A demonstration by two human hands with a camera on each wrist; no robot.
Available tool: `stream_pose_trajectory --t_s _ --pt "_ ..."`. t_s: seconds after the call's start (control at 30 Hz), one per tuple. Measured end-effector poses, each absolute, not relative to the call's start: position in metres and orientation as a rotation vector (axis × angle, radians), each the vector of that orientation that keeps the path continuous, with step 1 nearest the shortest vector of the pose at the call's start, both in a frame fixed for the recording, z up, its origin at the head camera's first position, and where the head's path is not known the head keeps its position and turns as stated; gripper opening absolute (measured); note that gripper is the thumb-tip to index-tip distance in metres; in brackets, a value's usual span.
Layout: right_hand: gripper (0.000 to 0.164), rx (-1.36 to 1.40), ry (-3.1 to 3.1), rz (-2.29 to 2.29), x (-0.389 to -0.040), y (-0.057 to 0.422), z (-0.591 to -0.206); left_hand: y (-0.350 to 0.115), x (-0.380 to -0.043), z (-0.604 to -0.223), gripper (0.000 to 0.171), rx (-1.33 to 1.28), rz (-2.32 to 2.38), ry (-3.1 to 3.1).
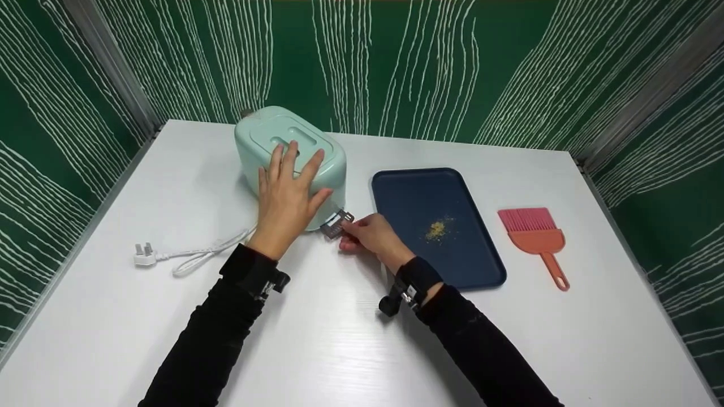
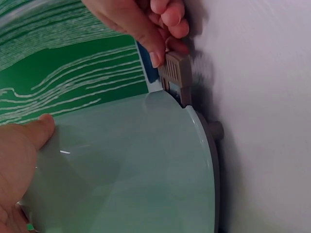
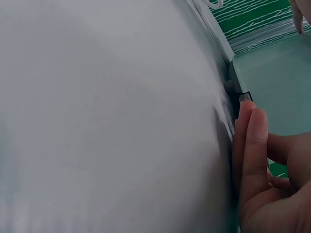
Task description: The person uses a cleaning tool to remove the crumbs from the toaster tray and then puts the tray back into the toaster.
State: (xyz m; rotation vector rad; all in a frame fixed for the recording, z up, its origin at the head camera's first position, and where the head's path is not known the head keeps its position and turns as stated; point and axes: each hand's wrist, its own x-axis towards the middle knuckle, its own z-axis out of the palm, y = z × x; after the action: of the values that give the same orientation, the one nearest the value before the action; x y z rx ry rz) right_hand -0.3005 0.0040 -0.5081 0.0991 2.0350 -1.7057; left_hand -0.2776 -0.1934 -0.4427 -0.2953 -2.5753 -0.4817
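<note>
A mint-green toaster (image 1: 291, 144) with a lid stands at the back left of the table. My left hand (image 1: 288, 198) rests on its top with the fingers spread, and the thumb (image 2: 41, 131) lies against its side. Low at the toaster's near end, a grey slotted crumb tray (image 2: 176, 70) sticks partly out beside the base. My right hand (image 1: 376, 234) pinches the outer end of this crumb tray between thumb and fingertips. In the right wrist view those fingertips (image 3: 257, 121) hide most of it.
A dark blue tray (image 1: 407, 192) with yellowish crumbs (image 1: 436, 230) on it lies right of the toaster. Further right is a pink-bristled brush with an orange dustpan (image 1: 537, 240). The toaster's white cord and plug (image 1: 145, 255) lie to the left.
</note>
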Motion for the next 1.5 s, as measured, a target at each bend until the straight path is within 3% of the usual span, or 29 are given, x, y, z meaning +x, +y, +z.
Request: stream_pose_trajectory --t_s 1.5 --pt "0.018 0.229 1.853 -1.931 -0.304 -0.017 -0.512 -0.193 -0.277 -0.442 0.065 -0.288 -0.513 -2.576"
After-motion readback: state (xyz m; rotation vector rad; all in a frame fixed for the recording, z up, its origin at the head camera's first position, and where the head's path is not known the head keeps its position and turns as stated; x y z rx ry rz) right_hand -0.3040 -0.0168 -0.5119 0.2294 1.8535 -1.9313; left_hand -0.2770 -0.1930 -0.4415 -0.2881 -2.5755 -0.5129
